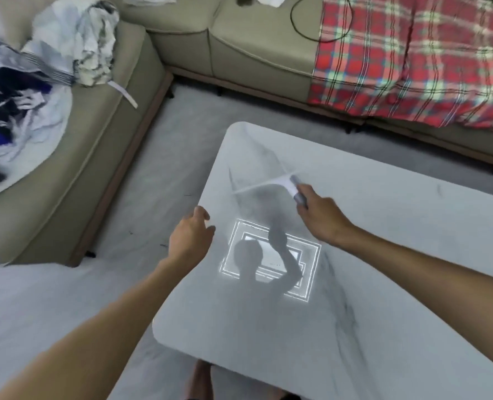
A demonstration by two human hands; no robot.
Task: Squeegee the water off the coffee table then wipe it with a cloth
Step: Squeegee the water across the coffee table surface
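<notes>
**Squeegee on the far left of the table, right hand in charge**

My right hand grips the squeegee by its handle, fingers curled tight round it, and the arm reaches out across the coffee table. The blade is blurred. It lies at a slant over the far left part of the pale, marble-look top, its left tip close to the table's left edge. Whether the blade is pressed on the top or just above it, I cannot tell.

My left hand holds nothing. Its fingers are loose and a little bent, and it sits right at the table's left edge, level with the squeegee's near side. Touching the edge or just over it? Too close to call.

The top is glossy. A square ceiling light reflection glows between my two hands, with my head and raised arm dark across it.

Beyond the table a beige sofa wraps the corner. A red plaid blanket drapes over its right stretch, and a black cable loops on the seat just beside the blanket. A heap of clothes sits on the left section. The floor is pale grey, and my bare foot shows at the table's near edge.
</notes>
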